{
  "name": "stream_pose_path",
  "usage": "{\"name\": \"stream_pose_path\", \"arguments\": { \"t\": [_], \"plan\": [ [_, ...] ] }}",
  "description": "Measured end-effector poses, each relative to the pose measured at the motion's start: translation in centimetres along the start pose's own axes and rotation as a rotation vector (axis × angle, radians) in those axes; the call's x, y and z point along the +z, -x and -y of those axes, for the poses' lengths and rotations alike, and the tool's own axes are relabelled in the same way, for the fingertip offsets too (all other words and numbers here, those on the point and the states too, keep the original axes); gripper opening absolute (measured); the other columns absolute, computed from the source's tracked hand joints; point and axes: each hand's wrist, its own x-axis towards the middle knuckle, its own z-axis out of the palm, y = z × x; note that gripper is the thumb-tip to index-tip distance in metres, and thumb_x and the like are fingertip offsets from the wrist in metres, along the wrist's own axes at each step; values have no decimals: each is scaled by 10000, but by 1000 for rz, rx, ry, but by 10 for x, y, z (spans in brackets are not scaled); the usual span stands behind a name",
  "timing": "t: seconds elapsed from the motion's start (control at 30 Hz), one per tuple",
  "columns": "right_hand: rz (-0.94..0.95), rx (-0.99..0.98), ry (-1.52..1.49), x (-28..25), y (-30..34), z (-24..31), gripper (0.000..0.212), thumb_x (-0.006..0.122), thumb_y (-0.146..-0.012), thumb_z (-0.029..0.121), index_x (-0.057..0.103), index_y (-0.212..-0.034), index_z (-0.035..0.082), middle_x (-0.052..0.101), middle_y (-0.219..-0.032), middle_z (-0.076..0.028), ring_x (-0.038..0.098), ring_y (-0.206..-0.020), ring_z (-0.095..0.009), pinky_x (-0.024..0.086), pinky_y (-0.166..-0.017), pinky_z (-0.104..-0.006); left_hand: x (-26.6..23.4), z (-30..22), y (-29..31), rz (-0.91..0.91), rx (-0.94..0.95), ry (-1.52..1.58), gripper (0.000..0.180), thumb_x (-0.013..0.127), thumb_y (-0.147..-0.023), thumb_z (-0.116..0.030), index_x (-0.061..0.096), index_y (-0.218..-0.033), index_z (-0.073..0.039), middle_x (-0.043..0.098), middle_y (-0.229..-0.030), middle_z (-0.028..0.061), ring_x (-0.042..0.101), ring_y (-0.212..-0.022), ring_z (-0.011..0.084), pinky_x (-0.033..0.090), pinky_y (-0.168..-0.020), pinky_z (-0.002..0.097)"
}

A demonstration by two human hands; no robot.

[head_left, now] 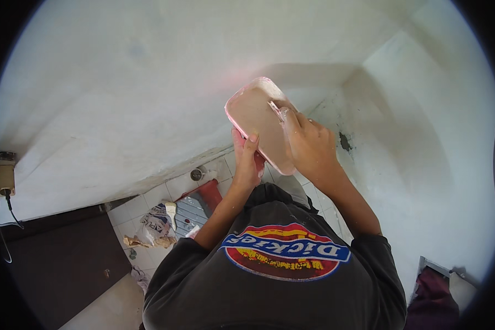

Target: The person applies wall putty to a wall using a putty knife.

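We apparently scraped the tray point(264, 86), left hand point(248, 159) clasping its edge, right hand point(311, 140) pinching a scraper point(275, 110); lifting likely needed steadiness.

pretty plain off-white walls point(121, 82) | dark scuff point(345, 141) near the corner point(380, 50) | white square floor tiles point(157, 194) | big dark-brown panel point(66, 264) lower left | kinda soft shadows point(313, 71)

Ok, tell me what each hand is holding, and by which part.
Left hand: the shallow pink tray, by its left long edge, thumb over the rim. Right hand: a thin pale tool, the gripped part hidden.
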Motion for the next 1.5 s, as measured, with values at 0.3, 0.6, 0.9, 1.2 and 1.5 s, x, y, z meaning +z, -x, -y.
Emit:
{"name": "stream_pose_path", "arguments": {
  "t": [0.3,0.6,0.9,1.2,1.5],
  "plan": [
    [68,97,-270,-8,-19,13,188,567,-894,150,579,-1041,34,657,-818,-190,653,-697,-379,512,-618,-458,-13,-1,2,-91,-135,179,625,554,-981,-368,213,-1450,-135,407,-1391,132,485,-1266,256,502,-968,446],
    [76,42,-248,-8,-37,22,161,566,-895,118,590,-1031,36,670,-835,-179,658,-719,-365,517,-647,-450,-7,-15,1,-97,-129,103,685,523,-974,-448,226,-1490,-109,391,-1447,128,431,-1323,282,401,-1073,454],
    [108,65,-205,-2,-35,18,176,553,-904,113,577,-1052,21,674,-893,-176,661,-757,-367,522,-653,-456,2,-27,4,-95,-137,55,667,524,-975,-433,237,-1482,-109,390,-1444,121,434,-1319,277,409,-1063,455],
    [97,45,-259,-11,-38,37,185,553,-910,134,568,-1045,10,659,-898,-208,652,-755,-387,518,-655,-471,-3,-36,6,-79,-202,70,692,530,-971,-456,214,-1489,-122,395,-1440,114,433,-1320,271,407,-1061,451],
    [54,18,-243,-2,-36,28,205,550,-880,111,553,-1048,-7,669,-851,-193,669,-724,-365,533,-639,-453,6,-39,8,-45,-168,75,646,535,-969,-467,271,-1452,-128,404,-1431,100,438,-1312,267,419,-1045,466]
  ]
}}
